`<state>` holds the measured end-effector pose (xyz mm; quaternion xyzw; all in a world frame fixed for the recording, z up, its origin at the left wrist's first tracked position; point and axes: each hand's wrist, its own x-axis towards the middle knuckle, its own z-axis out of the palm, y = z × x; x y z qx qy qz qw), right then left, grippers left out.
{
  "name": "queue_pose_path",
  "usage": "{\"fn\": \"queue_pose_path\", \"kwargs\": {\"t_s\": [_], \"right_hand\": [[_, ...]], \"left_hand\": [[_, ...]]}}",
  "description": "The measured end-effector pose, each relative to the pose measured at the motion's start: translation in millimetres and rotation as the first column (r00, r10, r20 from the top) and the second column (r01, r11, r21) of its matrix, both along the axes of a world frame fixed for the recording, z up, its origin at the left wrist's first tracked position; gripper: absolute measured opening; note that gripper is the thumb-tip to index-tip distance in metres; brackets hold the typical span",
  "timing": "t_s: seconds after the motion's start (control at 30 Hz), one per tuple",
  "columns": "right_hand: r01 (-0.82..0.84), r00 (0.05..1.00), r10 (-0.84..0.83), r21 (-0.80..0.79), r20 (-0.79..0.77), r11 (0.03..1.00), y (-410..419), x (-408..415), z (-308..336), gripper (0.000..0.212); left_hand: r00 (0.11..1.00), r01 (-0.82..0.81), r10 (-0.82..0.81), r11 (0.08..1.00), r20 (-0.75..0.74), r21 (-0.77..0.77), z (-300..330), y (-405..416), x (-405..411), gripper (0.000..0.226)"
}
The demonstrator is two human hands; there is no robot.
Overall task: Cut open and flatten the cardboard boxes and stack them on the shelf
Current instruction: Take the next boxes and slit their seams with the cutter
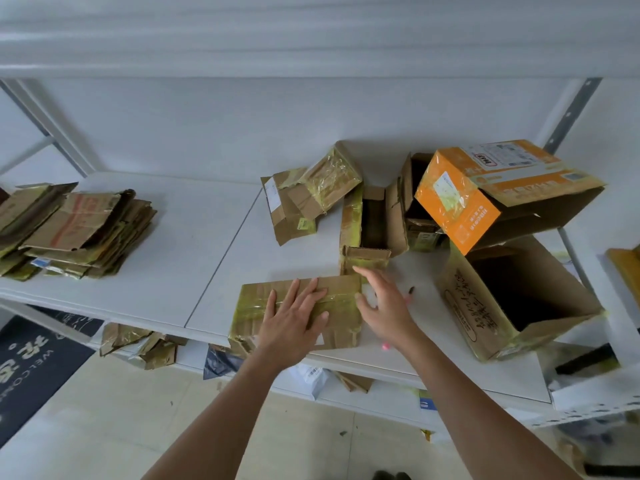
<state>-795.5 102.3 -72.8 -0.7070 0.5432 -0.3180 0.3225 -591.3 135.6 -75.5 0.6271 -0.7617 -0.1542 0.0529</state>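
Note:
A flattened brown box (256, 303) wrapped in yellowish tape lies at the front edge of the white shelf (173, 265). My left hand (294, 317) presses flat on it with straight fingers. My right hand (384, 303) hovers open at the box's right edge, fingers spread, holding nothing. A small cutter (410, 292) with a dark tip lies on the shelf just right of that hand. Several uncut boxes stand behind: a narrow open one (372, 226), an orange one (485, 192) lying tilted on others, and a large open brown one (512, 299) on its side.
A stack of flattened cardboard (72, 230) sits at the shelf's left end. A crumpled taped box (308, 199) lies mid-shelf. Cardboard scraps (142, 344) lie on the lower shelf. A dark doormat (31, 365) covers the floor at left.

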Motion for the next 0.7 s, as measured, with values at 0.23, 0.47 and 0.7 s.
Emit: {"fn": "queue_pose_path", "kwargs": {"t_s": [0.23,0.47,0.7], "right_hand": [[-0.087,0.971,0.093,0.035,-0.221,0.996,9.6,31.2,-1.8,0.056],[-0.021,0.928,0.024,0.011,-0.372,1.000,47.7,70.5,2.7,0.058],[-0.116,0.893,0.097,-0.018,-0.439,0.993,17.5,94.3,24.3,0.060]], "left_hand": [[0.990,-0.140,0.142,0.985,0.007,-0.097,5.8,-2.1,45.9,0.094],[0.288,-0.584,0.828,0.551,-0.482,0.597,15.0,2.9,67.7,0.115],[-0.104,-0.496,0.814,0.455,-0.571,0.739,4.7,4.4,54.2,0.055]]}}
